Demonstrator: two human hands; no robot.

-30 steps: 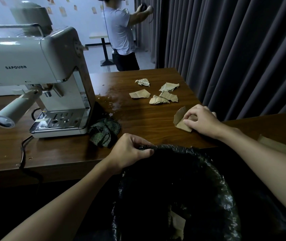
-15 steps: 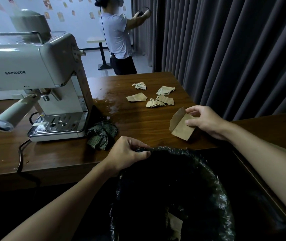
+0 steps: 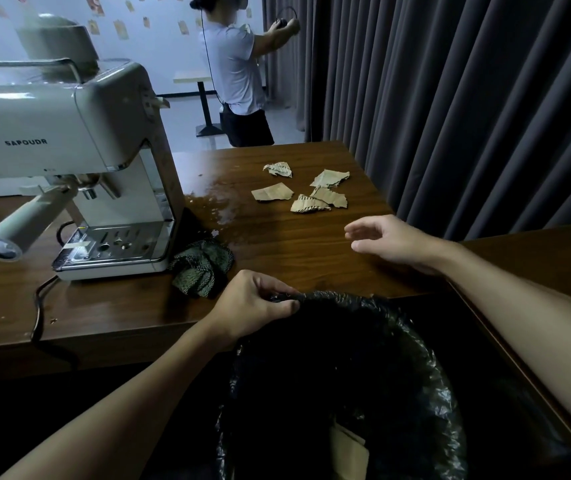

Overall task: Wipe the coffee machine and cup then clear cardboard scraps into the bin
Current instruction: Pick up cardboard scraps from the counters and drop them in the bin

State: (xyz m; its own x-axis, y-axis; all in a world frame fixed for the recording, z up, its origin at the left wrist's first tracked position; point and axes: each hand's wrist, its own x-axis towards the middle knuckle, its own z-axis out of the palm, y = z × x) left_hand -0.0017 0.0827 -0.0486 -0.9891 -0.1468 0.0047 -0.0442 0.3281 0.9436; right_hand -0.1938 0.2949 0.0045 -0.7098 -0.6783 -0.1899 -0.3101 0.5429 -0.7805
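Fingers (image 3: 279, 299) pinch bin liner (image 3: 426, 372); scraps (image 3: 306, 192) litter wet table (image 3: 294, 244).

Bare wood lay open between the right hand (image 3: 393, 242) and the cardboard scraps (image 3: 306, 192) near the worktop's (image 3: 294, 244) far right corner, so that stretch was free. The coffee machine (image 3: 79, 161) blocked the left side, with a crumpled cloth (image 3: 202, 268) just beside its base. The curtain (image 3: 467, 98) hemmed the right edge. The bin (image 3: 415, 341) mouth gaped below the near edge, the left hand (image 3: 256, 306) gripping its rim.
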